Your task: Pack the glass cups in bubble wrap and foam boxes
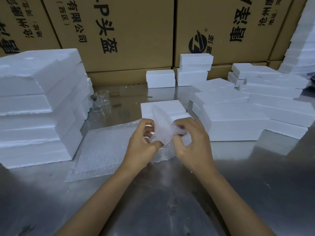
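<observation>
My left hand and my right hand meet at the table's middle, both gripping a bundle of bubble wrap. The wrap is bunched up between the fingers; whatever is inside it is hidden. A flat sheet of bubble wrap lies on the steel table to the left of my hands. Just behind the bundle sits a white foam box. Clear glass cups stand further back on the left, beside the foam stack.
A tall stack of foam boxes fills the left side. More foam boxes are piled on the right and at the back. Brown cartons form a wall behind the steel table.
</observation>
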`<state>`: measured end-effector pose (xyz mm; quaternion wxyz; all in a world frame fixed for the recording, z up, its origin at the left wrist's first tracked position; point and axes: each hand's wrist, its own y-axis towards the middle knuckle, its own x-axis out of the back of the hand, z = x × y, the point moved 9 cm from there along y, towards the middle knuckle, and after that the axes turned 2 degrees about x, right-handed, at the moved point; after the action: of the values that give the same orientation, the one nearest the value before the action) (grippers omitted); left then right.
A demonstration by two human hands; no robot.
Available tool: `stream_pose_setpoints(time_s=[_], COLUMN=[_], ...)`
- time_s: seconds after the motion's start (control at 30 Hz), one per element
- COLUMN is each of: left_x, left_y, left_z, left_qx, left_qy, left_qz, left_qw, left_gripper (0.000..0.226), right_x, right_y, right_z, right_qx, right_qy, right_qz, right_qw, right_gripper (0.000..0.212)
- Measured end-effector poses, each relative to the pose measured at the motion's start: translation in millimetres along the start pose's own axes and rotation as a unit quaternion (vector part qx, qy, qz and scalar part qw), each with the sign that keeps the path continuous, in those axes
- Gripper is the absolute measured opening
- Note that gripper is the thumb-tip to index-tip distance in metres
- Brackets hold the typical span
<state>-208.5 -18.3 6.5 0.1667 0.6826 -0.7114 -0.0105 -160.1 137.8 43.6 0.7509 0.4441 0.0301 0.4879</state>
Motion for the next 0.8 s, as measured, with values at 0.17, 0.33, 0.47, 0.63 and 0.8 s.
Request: stream_pose_setpoints(time_s=[0.17, 0.33, 0.47, 0.63, 0.8], left_x=[2.6, 5.9, -4.9, -15.5, 1.7], left_y=[-0.2, -5.1, -13.4, -16.1, -12.7], left_z=[-8.0, -33.8, -33.3, -26.9, -26.7], left_qx=[0.01, -0.125, -0.221, -0.253, -0.23], left_qy=[-0.041, 0.103, 0.302, 0.392, 0.3], left_qz=[0.034, 0.049, 0.079, 0.12, 0.056], left_qw=[0.999, 0.986, 0.924, 0.877, 0.924], left_gripper=[0.044, 0.015, 0.034, 0.035, 0.028], right_x=[-27.5, -38.6, -18.0, -32.7, -48.4], right_y=[-10.9, -15.0, -9.7, -16.1, -21.3], right_z=[12.1, 12.3, 5.4, 15.7, 11.6], right_qx=[0.065, 0.102, 0.02, 0.087, 0.114], right_qy=[-0.155, -0.2, -0.06, -0.118, -0.186], right_qz=[0.108, 0.155, 0.049, 0.123, 0.187], right_qw=[0.98, 0.962, 0.997, 0.981, 0.958], right_gripper=[0.008, 0.022, 0.025, 0.029, 0.032])
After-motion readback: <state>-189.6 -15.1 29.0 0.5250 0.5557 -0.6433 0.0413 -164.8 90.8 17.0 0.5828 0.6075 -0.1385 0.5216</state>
